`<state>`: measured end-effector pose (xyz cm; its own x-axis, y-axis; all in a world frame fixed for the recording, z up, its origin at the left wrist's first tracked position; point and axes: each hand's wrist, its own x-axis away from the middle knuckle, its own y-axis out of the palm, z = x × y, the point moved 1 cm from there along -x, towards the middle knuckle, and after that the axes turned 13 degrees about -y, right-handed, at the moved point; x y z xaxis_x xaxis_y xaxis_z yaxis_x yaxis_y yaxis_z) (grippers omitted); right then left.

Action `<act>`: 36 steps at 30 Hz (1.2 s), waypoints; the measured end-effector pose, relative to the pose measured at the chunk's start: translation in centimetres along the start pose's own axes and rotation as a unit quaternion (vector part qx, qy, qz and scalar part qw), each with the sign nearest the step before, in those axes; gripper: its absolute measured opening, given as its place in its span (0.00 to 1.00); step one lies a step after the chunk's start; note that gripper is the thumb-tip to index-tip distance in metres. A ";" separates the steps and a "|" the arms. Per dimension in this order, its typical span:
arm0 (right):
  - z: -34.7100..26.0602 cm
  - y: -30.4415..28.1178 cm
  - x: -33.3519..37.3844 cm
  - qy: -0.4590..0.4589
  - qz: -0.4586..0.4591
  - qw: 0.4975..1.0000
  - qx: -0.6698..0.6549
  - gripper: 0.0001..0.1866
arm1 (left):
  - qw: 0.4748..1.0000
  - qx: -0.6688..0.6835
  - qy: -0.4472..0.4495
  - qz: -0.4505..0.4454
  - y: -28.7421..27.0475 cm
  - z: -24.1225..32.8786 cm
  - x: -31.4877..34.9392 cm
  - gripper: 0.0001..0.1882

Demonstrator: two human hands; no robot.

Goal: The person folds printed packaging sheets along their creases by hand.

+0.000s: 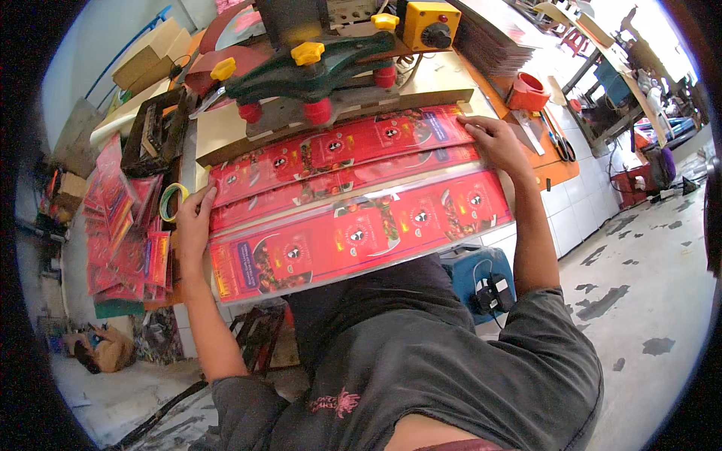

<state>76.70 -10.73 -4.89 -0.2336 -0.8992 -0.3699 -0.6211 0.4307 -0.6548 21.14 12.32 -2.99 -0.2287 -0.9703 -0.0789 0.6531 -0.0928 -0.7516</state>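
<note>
Red film makes the printed strip (335, 145) lying along the green press (331, 64) on the bench (559, 168). I see the left hand (194, 218) and right hand (489, 143) at its ends, fingertips touching; whether they pinch, I can't tell. I'd judge this squaring-up; next calls for an even slide. Packets (120, 225) crowd the left edge; the near right corner, before the scissors (557, 137), offers room.

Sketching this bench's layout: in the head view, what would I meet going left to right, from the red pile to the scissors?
Pile of red printed pieces, yellow-green ring, left hand, farthest red printed strip, right hand, scissors.
</note>
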 end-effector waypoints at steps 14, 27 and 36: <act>-0.3 0.0 -0.1 0.012 -0.011 0.999 -0.030 0.18 | 0.998 0.011 0.036 0.042 0.1 0.2 0.7 0.18; -0.6 0.0 -0.4 0.039 -0.023 0.997 -0.056 0.17 | 0.999 0.014 0.003 0.036 0.0 0.3 0.8 0.19; -0.6 -0.1 -0.4 0.035 -0.030 0.998 -0.041 0.18 | 0.999 0.028 0.012 0.032 0.1 -0.3 0.7 0.19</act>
<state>76.39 -10.45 -4.23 -0.2443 -0.9276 -0.2825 -0.6945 0.3707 -0.6167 20.88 11.72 -3.31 -0.2013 -0.9691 -0.1424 0.7067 -0.0431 -0.7062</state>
